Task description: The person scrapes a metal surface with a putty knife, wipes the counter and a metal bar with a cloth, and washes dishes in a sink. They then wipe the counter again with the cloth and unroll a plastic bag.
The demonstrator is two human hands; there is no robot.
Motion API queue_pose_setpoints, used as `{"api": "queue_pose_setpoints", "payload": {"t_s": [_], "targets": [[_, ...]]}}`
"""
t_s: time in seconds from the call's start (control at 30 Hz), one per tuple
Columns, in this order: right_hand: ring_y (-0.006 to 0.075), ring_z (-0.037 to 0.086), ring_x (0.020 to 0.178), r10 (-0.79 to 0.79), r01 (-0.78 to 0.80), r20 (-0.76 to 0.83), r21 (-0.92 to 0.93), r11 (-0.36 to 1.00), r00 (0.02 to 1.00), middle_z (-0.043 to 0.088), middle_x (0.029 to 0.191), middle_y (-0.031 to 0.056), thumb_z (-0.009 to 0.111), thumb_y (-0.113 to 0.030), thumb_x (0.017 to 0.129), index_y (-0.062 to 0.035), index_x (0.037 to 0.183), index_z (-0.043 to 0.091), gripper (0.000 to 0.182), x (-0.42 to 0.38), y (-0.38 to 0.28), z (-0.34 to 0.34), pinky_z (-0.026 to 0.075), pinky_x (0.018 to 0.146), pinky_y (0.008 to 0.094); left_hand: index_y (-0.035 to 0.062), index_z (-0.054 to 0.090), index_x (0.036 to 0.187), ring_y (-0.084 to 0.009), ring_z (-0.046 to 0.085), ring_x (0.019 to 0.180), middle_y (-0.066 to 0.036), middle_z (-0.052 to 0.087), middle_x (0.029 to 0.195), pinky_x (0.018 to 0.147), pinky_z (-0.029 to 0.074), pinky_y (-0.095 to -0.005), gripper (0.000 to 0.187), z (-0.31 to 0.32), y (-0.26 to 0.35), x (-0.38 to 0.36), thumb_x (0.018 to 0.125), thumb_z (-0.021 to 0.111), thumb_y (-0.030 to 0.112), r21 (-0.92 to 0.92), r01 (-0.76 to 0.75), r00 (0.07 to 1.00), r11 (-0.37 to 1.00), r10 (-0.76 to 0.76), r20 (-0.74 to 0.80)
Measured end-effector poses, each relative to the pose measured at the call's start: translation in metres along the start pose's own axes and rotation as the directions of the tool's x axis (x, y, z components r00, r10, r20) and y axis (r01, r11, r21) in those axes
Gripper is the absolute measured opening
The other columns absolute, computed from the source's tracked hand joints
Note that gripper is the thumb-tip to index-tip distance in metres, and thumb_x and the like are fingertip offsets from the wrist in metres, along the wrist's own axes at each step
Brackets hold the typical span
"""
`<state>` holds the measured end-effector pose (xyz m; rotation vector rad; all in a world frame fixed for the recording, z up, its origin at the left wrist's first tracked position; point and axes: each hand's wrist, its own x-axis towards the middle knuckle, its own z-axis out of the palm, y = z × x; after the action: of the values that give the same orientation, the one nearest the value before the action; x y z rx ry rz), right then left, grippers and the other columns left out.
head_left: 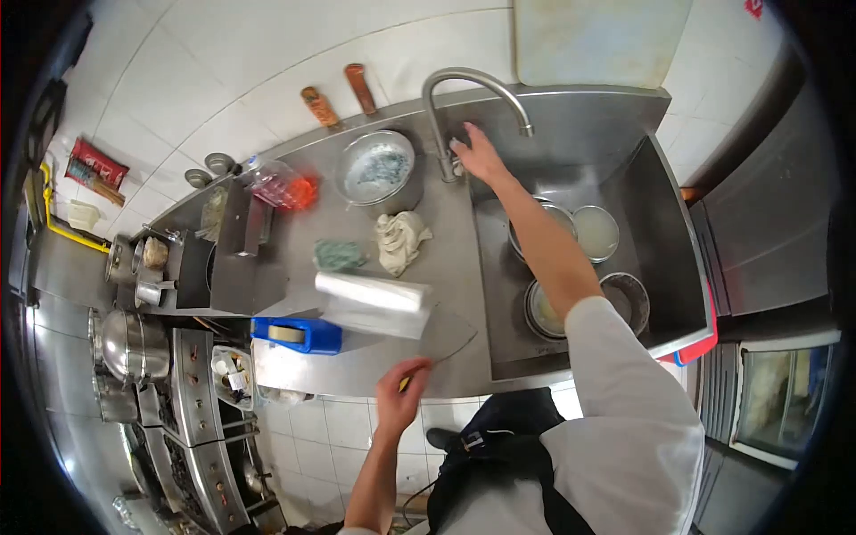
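Observation:
My left hand [403, 392] is closed around the handle of a knife [456, 348], over the front edge of the steel counter [357, 379]. A bit of yellow shows at the handle, and the blade points right, toward the sink. My right hand [478, 156] reaches across the sink to the base of the curved faucet [439, 116], fingers apart and right beside its lever. Below my right forearm, the sink [508, 303] holds several round metal containers. One bowl [596, 234] has cloudy liquid in it; another pot [626, 301] stands nearer the front.
Left of the faucet are a metal pot [379, 169], a crumpled cloth [401, 241] and a green scouring pad [339, 256]. A plastic wrap roll [373, 292] lies beside a blue tape dispenser [299, 335]. A plastic bottle [283, 185] lies further back. Stoves [198, 383] stand at left.

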<state>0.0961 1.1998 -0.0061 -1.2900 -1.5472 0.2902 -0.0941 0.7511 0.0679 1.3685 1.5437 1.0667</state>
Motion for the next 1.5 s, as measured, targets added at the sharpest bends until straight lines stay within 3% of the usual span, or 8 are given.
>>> {"api": "queue_pose_setpoints", "payload": {"t_s": [0.1,0.4,0.6,0.87,1.0,1.1,1.17,1.5], "targets": [[0.0184,0.062,0.089,0.169,-0.493,0.538,0.545,0.678,0.826,0.068,0.097,0.0073,0.058,-0.032,0.09,-0.0009,0.119,0.059,0.043,0.016,-0.011,-0.036,0.049,0.083,0.0333,0.0004,0.065,0.111,-0.0163,0.067,0.092,-0.009,0.071,0.102,0.083,0.051,-0.0278,0.021,0.077,0.015,0.066,0.092,0.06,0.009,-0.156,0.046,0.985,0.987,-0.018,0.173],[0.0143,0.064,0.078,0.735,-0.71,0.515,0.701,-0.066,0.441,0.065,0.091,0.0036,0.061,-0.014,0.092,-0.0031,0.107,0.062,0.018,-0.094,-0.008,-0.124,0.051,0.068,0.0272,0.0062,0.062,0.117,-0.022,0.06,0.101,-0.008,0.063,0.115,0.086,0.048,-0.0379,0.042,0.247,-0.006,0.266,0.097,0.054,0.043,-0.777,0.51,0.826,0.37,-0.463,0.322],[0.0208,0.062,0.093,0.636,-0.677,0.237,0.191,0.711,0.735,0.067,0.101,0.0072,0.054,-0.008,0.093,-0.0008,0.109,0.064,0.02,-0.099,0.076,-0.151,0.049,0.086,0.0299,0.0049,0.063,0.117,-0.0211,0.06,0.102,-0.011,0.065,0.111,0.089,0.048,-0.0341,0.034,0.335,-0.001,0.306,0.098,0.051,0.031,-0.741,0.503,0.816,0.445,-0.527,0.238],[0.0225,0.06,0.09,0.651,-0.661,0.192,0.418,0.622,0.734,0.065,0.098,0.0125,0.058,-0.005,0.085,-0.0017,0.1,0.06,0.015,-0.116,0.076,-0.118,0.048,0.081,0.034,0.0013,0.061,0.116,-0.0233,0.064,0.1,-0.016,0.064,0.114,0.08,0.055,-0.0379,0.029,0.302,0.023,0.299,0.093,0.054,0.018,-0.691,0.31,0.94,0.654,-0.318,0.122],[0.0242,0.062,0.086,0.574,-0.631,0.278,0.202,0.749,0.77,0.066,0.091,0.0137,0.06,-0.008,0.085,-0.0019,0.099,0.061,0.015,-0.091,0.088,-0.127,0.048,0.078,0.0355,0.0038,0.063,0.115,-0.023,0.059,0.107,-0.01,0.064,0.112,0.095,0.045,-0.0367,0.03,0.243,0.036,0.27,0.085,0.064,0.011,-0.186,-0.022,0.987,0.982,-0.009,-0.163],[0.0214,0.062,0.065,0.417,-0.584,0.566,0.145,0.799,0.711,0.064,0.072,0.012,0.064,-0.016,0.087,0.0006,0.091,0.062,0.017,-0.1,0.089,-0.125,0.05,0.063,0.0351,0.003,0.058,0.119,-0.0372,0.054,0.112,-0.02,0.058,0.119,0.098,0.041,-0.045,0.052,0.129,0.021,0.26,0.071,0.075,0.01,0.658,0.08,0.657,0.749,0.456,-0.6],[0.0176,0.058,0.051,0.457,-0.682,0.68,0.087,0.726,0.573,0.06,0.058,0.0073,0.064,-0.021,0.09,0.0008,0.087,0.063,0.022,-0.092,0.062,-0.129,0.047,0.053,0.0329,-0.0007,0.059,0.114,-0.0393,0.054,0.107,-0.021,0.06,0.113,0.093,0.041,-0.0471,0.05,0.123,-0.017,0.258,0.07,0.075,0.015,0.662,0.501,0.609,0.557,0.317,-0.727],[0.0153,0.064,0.077,0.48,-0.719,0.538,0.467,0.514,0.693,0.068,0.089,0.0079,0.063,-0.024,0.092,-0.0014,0.108,0.065,0.028,-0.007,0.009,-0.156,0.051,0.07,0.0274,0.0006,0.061,0.102,-0.0407,0.063,0.088,-0.02,0.066,0.096,0.077,0.05,-0.0477,0.033,0.234,0.051,0.297,0.079,0.066,0.024,0.3,-0.058,0.961,0.952,0.134,-0.241]]}}
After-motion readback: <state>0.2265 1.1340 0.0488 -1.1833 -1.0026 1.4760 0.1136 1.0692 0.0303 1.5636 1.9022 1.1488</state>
